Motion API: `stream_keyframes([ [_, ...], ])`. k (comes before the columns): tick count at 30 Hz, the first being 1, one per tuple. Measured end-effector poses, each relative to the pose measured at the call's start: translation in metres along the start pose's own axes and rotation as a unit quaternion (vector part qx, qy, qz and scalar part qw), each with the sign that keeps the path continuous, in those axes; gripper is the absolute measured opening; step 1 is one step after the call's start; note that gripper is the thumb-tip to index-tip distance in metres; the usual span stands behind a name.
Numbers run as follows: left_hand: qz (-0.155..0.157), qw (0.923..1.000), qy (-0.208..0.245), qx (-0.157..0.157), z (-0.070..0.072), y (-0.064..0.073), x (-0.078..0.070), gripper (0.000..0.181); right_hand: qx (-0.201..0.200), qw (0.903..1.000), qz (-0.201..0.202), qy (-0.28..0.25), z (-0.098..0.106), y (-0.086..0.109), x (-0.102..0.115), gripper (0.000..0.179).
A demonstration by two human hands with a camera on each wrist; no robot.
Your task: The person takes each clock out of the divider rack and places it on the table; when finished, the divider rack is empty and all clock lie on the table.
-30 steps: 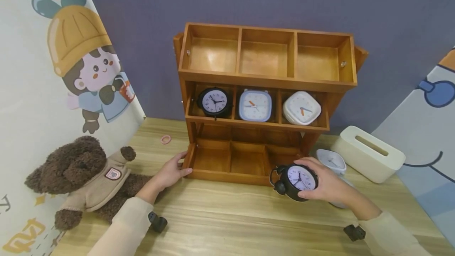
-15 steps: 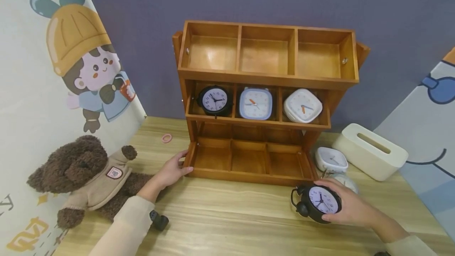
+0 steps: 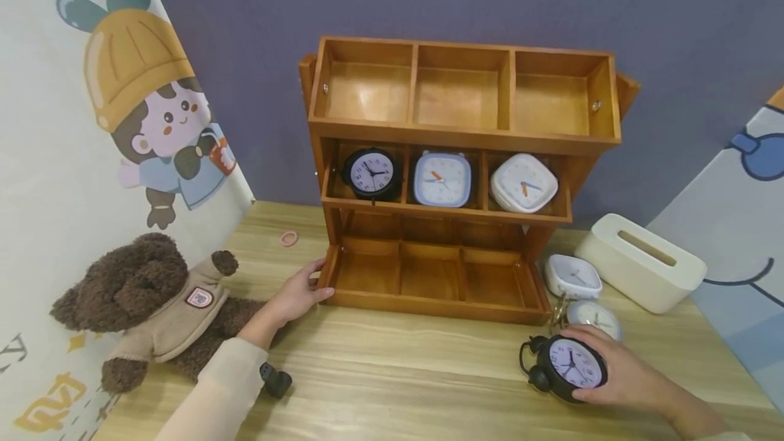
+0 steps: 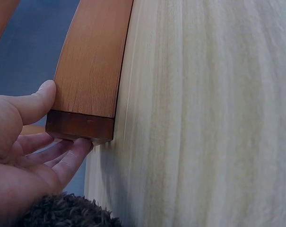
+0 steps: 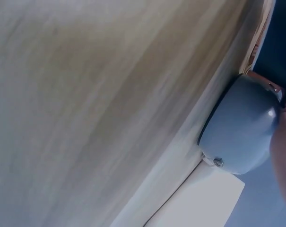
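My right hand [image 3: 621, 373] grips a black twin-bell alarm clock [image 3: 576, 365] by its right side, low over the table at the front right. Its white dial faces up and its bells point left. In the right wrist view only the edge of my right hand [image 5: 285, 151] shows, beside a rounded grey-blue casing [image 5: 244, 123]. My left hand [image 3: 298, 297] holds the left end of the wooden shelf's bottom tray [image 3: 429, 306]. In the left wrist view the thumb presses one side of the tray's corner [image 4: 86, 94], while the fingers bend around the end.
The middle tier holds a black clock [image 3: 370, 173], a blue-rimmed clock [image 3: 442, 180] and a white clock [image 3: 524, 183]. A square white clock [image 3: 574, 276], a round clock [image 3: 595, 318] and a cream tissue box [image 3: 640, 263] stand right of the shelf. A teddy bear [image 3: 153, 312] lies left.
My right hand has moved the black alarm clock right and toward the table's front, away from the bottom tray, uncovering the round clock. My left hand has stayed on the tray's end.
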State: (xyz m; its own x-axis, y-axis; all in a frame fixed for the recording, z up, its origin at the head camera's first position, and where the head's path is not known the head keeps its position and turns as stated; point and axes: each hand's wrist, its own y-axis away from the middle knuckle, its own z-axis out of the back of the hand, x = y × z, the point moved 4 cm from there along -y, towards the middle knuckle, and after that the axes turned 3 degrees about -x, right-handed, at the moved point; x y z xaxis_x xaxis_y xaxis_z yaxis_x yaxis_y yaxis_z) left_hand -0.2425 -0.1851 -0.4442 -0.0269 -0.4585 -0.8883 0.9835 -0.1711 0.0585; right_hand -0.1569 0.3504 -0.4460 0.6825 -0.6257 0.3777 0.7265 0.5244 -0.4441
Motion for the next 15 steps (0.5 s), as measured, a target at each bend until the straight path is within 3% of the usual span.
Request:
stream_keyframes([
  [5,-0.003,0.9999,0.007,0.006,-0.0006,0.0,-0.0022,0.067,0.006,0.9992,-0.007,0.038,-0.0031,0.0015,0.0036,0.09],
  [15,-0.002,1.0,0.004,-0.001,-0.0011,-0.0003,-0.0004,0.067,0.019,0.9982,-0.011,0.057,-0.0071,-0.0027,0.0086,0.091],
])
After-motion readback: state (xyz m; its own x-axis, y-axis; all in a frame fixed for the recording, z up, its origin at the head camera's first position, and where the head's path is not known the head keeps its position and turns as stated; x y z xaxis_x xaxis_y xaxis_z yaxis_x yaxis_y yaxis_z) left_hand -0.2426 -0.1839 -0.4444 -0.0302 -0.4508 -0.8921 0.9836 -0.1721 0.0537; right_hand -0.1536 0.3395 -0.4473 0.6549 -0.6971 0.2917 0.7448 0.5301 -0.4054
